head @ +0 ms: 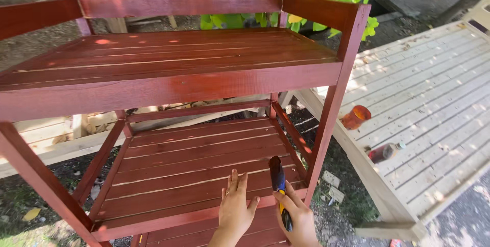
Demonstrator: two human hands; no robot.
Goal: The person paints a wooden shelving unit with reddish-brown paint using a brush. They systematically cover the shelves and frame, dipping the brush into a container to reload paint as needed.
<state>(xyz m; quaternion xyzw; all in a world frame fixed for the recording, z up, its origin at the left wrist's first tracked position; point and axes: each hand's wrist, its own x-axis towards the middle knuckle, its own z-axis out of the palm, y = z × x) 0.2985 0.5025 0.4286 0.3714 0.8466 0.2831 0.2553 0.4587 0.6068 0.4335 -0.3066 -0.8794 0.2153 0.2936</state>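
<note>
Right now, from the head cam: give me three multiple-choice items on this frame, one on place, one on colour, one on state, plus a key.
1. Where does the orange plastic cup sit?
A. on the pale slatted wooden platform
B. on the top shelf
C. in the left hand

2. What colour is the slatted wooden shelf unit?
A. pale bare wood
B. red-brown stain
C. green

3. What is the right hand doing?
A. lying flat and empty
B. lifting the cup
C. closed in a grip on a paintbrush with a yellow and dark handle

Key: 1 A, the cup stands on the pale slats to the right of the unit. 2 B, every rail and slat is red-brown. 3 C, the fingers wrap the handle with the bristles on the lower shelf, while the left hand lies open on the slats beside it.
</note>
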